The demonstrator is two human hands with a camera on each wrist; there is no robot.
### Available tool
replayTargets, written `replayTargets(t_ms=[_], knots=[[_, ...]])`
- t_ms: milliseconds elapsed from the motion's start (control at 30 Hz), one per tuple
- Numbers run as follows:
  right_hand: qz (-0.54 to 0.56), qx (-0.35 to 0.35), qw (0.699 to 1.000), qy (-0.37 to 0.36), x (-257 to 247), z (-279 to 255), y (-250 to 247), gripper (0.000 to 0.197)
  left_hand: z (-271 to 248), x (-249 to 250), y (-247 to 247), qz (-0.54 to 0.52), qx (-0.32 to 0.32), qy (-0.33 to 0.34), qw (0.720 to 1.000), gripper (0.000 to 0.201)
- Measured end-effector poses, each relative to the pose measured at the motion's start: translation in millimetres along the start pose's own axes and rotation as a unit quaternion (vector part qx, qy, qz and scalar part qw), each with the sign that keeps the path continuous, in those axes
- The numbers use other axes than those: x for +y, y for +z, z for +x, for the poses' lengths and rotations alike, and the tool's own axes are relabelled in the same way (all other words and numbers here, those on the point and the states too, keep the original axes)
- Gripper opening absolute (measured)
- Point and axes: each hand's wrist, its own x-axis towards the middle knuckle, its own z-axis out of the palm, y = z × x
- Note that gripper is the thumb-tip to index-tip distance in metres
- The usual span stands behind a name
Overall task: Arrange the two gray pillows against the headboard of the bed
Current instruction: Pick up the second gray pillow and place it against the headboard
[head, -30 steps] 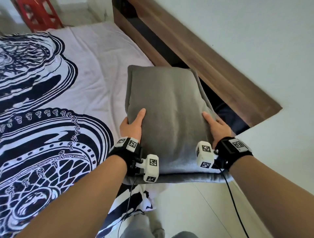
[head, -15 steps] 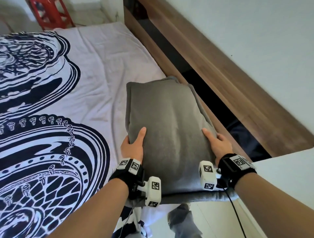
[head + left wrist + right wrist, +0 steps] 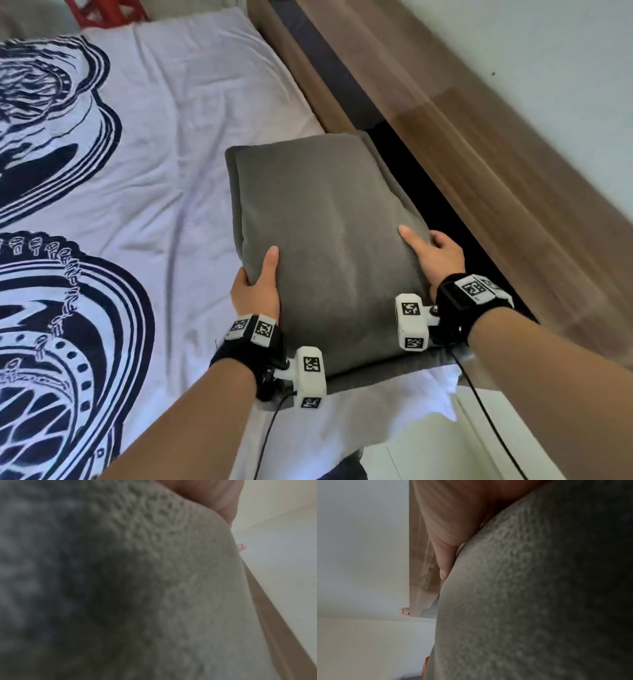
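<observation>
One gray pillow (image 3: pixel 329 236) is held lengthwise over the right edge of the bed, beside the wooden headboard (image 3: pixel 479 147). My left hand (image 3: pixel 257 284) grips its left side, thumb on top and fingers hidden underneath. My right hand (image 3: pixel 435 255) grips its right side the same way, over the dark gap next to the headboard. Both wrist views are filled by blurred gray pillow fabric (image 3: pixel 154 588) (image 3: pixel 530 601), each with a thumb pressed on it. A second gray pillow is not in view.
The bed carries a white sheet (image 3: pixel 191 137) with a large navy print (image 3: pixel 68 308). A dark gap (image 3: pixel 445 205) runs between mattress and headboard. A red crate (image 3: pixel 106 13) stands past the far end of the bed. White wall (image 3: pixel 548 68) lies right of the headboard.
Both hands have carried the pillow forward and to the right, closer to the headboard. The grip on both sides is unchanged.
</observation>
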Motion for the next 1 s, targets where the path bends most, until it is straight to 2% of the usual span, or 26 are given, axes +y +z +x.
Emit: replayTargets(t_ms=[100,167,233,467,533,633,700,900,1000], knots=[[-0.028,-0.033,0.999,-0.023,-2.7,44.4,-9.3,0.054,11.7,-14.5,34.9,0.024,-0.004,-0.007,1.0,0.04],[-0.047,-0.039,0.998,-0.034,-2.0,55.1,-8.5,0.051,17.0,-20.7,39.6,0.034,-0.014,-0.012,0.999,0.041],[-0.074,-0.05,0.995,-0.033,12.9,94.4,-13.9,0.051,24.0,-43.5,71.1,0.058,-0.012,-0.02,0.998,0.041],[-0.092,-0.08,0.992,-0.017,37.2,120.5,0.7,0.046,42.7,-64.3,88.1,0.101,0.005,-0.018,0.995,0.053],[-0.088,-0.082,0.993,-0.012,37.9,128.4,6.7,0.053,50.3,-64.4,95.8,0.102,0.014,-0.013,0.995,0.054],[-0.08,-0.078,0.994,-0.005,38.4,145.0,22.2,0.086,65.0,-63.5,104.5,0.113,0.02,-0.011,0.993,0.062],[-0.094,-0.086,0.992,-0.013,45.6,154.8,29.8,0.097,73.3,-69.1,106.4,0.119,0.018,-0.022,0.992,0.069],[-0.107,-0.085,0.991,-0.002,68.4,155.1,30.5,0.08,86.4,-89.1,103.5,0.16,-0.021,-0.026,0.987,0.083],[-0.111,-0.069,0.991,0.006,66.0,150.6,29.4,0.092,84.5,-91.9,99.3,0.176,-0.031,-0.035,0.983,0.083]])
